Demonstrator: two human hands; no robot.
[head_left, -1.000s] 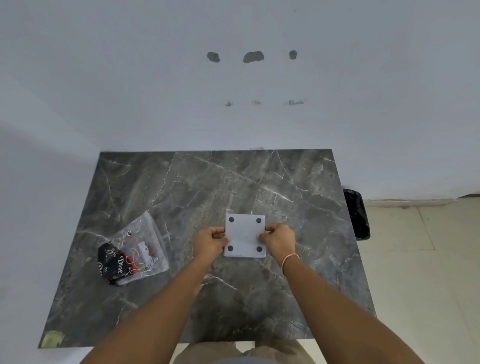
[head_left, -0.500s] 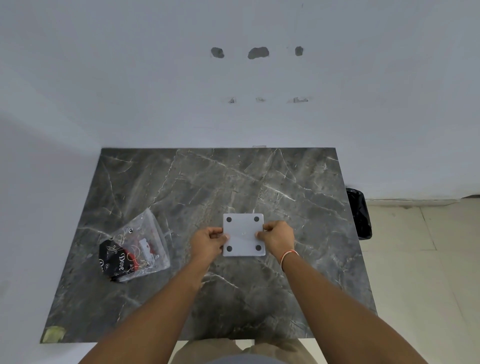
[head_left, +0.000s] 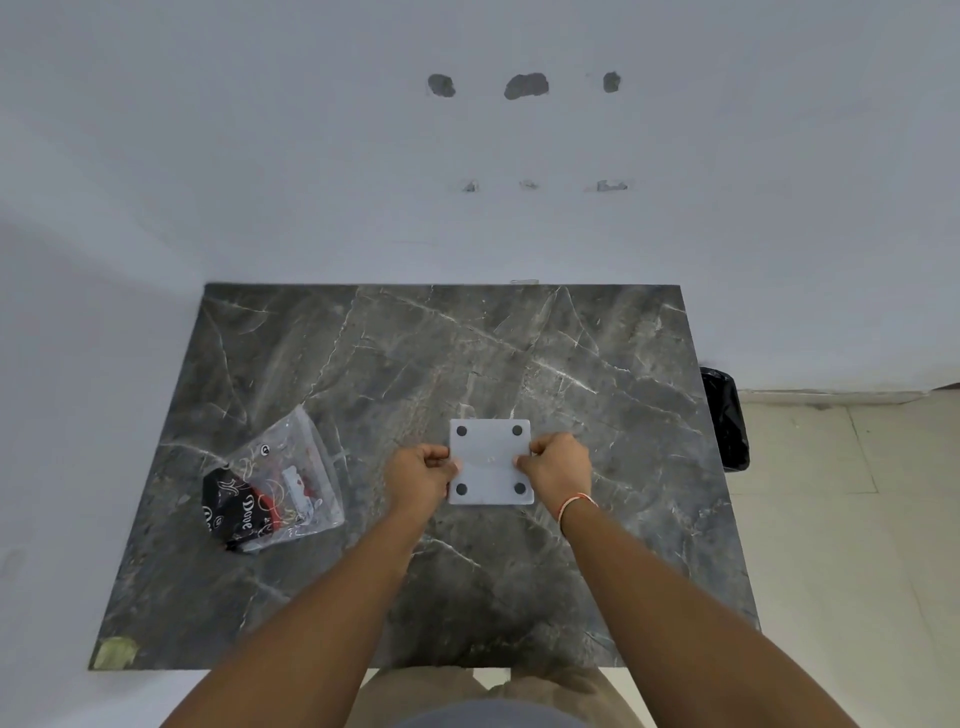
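Head view: the plate (head_left: 491, 462) lies near the middle of the table (head_left: 363, 364), toward its near edge, squarely between the hands. Left hand (head_left: 420, 475) pinches its left edge, right hand (head_left: 557, 470) its right (equally near). Square, no long axis; four dark dots face up

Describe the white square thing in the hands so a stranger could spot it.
Start at the dark marble table against the white wall. Near its middle, the left hand and right hand pinch a flat square plate by its side edges. Unlike the crumpled clear bag to its left, it is white with a black dot near each corner.
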